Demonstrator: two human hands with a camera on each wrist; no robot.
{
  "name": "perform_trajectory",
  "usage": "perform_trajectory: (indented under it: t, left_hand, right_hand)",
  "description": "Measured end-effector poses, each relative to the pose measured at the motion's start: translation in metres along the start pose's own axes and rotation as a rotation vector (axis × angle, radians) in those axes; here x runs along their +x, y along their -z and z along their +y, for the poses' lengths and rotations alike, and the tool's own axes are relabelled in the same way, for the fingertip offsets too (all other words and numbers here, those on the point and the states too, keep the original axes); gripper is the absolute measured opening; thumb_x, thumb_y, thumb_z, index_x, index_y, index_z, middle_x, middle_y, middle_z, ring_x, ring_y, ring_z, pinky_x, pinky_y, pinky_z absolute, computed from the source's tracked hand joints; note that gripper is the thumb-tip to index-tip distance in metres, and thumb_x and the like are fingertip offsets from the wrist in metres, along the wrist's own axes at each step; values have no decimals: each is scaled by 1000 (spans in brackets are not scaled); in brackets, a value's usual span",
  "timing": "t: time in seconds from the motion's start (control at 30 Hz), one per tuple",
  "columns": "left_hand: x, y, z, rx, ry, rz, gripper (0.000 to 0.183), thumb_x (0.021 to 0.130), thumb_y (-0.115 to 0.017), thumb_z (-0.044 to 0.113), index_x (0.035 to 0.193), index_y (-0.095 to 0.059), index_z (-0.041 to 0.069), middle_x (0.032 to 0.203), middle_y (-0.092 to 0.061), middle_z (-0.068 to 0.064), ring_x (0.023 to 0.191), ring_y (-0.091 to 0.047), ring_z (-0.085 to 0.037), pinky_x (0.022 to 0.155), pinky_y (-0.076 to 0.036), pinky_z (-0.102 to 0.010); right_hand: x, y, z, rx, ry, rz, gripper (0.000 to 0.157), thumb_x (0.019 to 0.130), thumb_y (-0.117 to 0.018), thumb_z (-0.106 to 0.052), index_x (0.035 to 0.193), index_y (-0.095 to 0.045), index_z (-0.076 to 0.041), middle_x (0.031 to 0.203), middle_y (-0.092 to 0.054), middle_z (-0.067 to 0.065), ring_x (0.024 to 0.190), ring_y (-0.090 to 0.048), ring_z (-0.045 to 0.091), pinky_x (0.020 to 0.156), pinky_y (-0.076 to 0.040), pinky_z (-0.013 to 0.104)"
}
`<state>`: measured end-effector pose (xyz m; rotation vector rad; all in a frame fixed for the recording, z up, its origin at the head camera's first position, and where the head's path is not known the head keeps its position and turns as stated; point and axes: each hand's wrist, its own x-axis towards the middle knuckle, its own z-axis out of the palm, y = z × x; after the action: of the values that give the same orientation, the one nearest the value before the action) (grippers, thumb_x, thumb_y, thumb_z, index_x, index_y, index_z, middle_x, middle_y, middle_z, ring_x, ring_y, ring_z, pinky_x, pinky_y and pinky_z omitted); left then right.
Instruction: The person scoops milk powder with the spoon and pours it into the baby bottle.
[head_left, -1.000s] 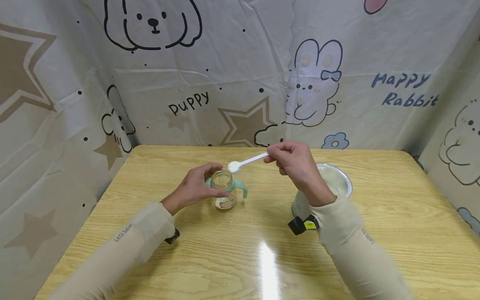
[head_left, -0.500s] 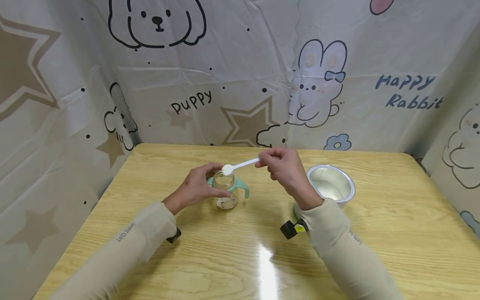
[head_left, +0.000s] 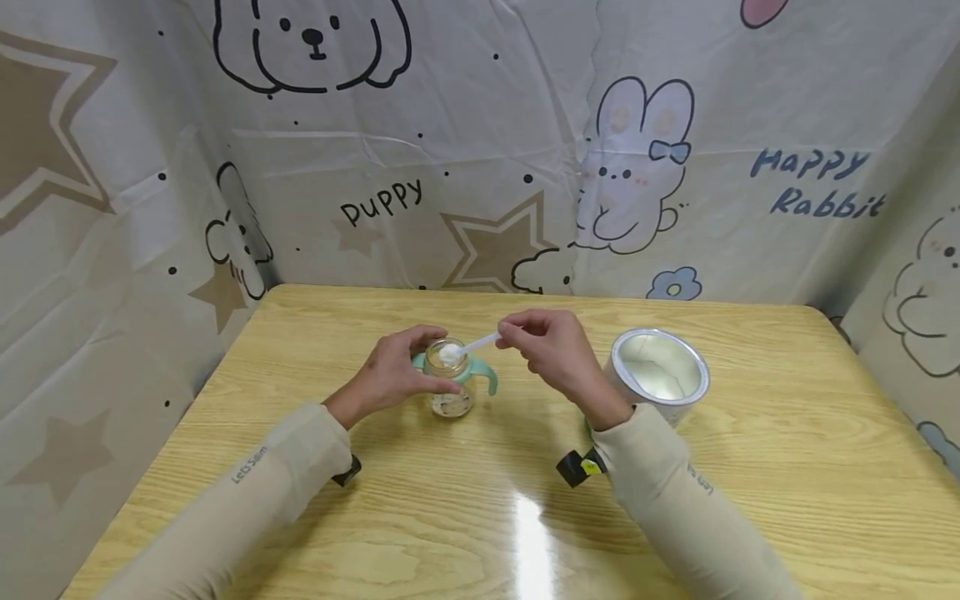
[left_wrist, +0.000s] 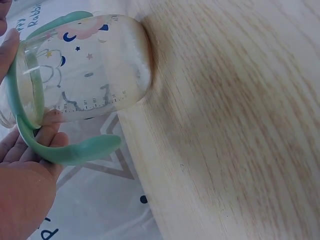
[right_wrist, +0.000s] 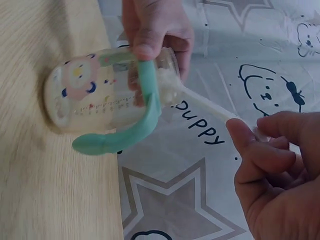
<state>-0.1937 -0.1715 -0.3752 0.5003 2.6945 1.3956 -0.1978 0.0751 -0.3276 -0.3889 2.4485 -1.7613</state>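
A clear baby bottle [head_left: 452, 403] with mint-green handles and printed cartoons stands uncapped on the table. My left hand [head_left: 392, 367] grips it around the neck, thumb in front and fingers behind. Between thumb and fingers my right hand [head_left: 551, 350] pinches the end of a white plastic scoop [head_left: 480, 342]. The scoop's bowl, heaped with white powder [head_left: 450, 356], is inside the bottle's mouth. In the right wrist view the scoop [right_wrist: 210, 106] slants into the neck of the bottle [right_wrist: 100, 92]. Some whitish matter lies at the bottle's bottom in the left wrist view.
Right of the bottle, partly behind my right wrist, stands an open can [head_left: 662, 367] with a silver rim and pale powder inside. The wooden table [head_left: 420, 517] ends at a printed cloth backdrop [head_left: 465, 150] behind and at the sides.
My right hand has moved left and down, carrying the powder-filled scoop from beside the bottle's rim into its mouth. The left hand keeps its grip on the bottle, which stays in place.
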Motion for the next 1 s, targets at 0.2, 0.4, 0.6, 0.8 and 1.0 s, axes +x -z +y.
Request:
perform_trajectory:
  t: [0.2, 0.4, 0.6, 0.8, 1.0]
  left_hand:
    - [0, 0, -1, 17, 6, 1, 80, 73, -91, 26, 139, -54, 2, 134, -60, -13, 121, -59, -29, 99, -50, -46]
    - [0, 0, 0, 10, 9, 1, 79, 73, -92, 24, 139, -54, 2, 132, -61, -12, 120, -59, -29, 98, -51, -46]
    - [1, -1, 0, 11, 7, 2, 79, 73, -92, 24, 138, -55, 2, 135, -60, -12, 122, -58, -29, 100, -50, -45]
    - [1, 0, -2, 12, -4, 6, 78, 73, -92, 25, 138, -55, 2, 132, -61, -12, 121, -59, -29, 99, -51, -45]
    - [0, 0, -2, 1, -5, 11, 75, 72, -92, 26, 135, -57, 5, 126, -64, -9, 117, -61, -28, 97, -52, -45]
  right_hand:
    - [-2, -3, 3, -127, 109, -4, 18, 96, -65, -10, 106, -75, 2, 92, -75, 10, 67, -57, 10, 54, -44, 21]
    - [-5, -3, 4, -189, 142, -12, 16, 93, -64, -6, 102, -76, 1, 94, -75, 12, 75, -61, 14, 62, -47, 25]
    - [-7, -1, 4, -234, 151, 0, 16, 91, -66, -6, 100, -77, -1, 89, -74, 10, 72, -59, 14, 59, -46, 25]
    - [-7, -1, 3, -249, 159, 10, 15, 91, -66, -8, 100, -77, -3, 85, -72, 5, 68, -55, 14, 56, -43, 25]
    - [-9, -1, 2, -250, 168, 18, 15, 91, -67, -8, 100, -77, -3, 78, -69, 2, 63, -50, 15, 53, -39, 24]
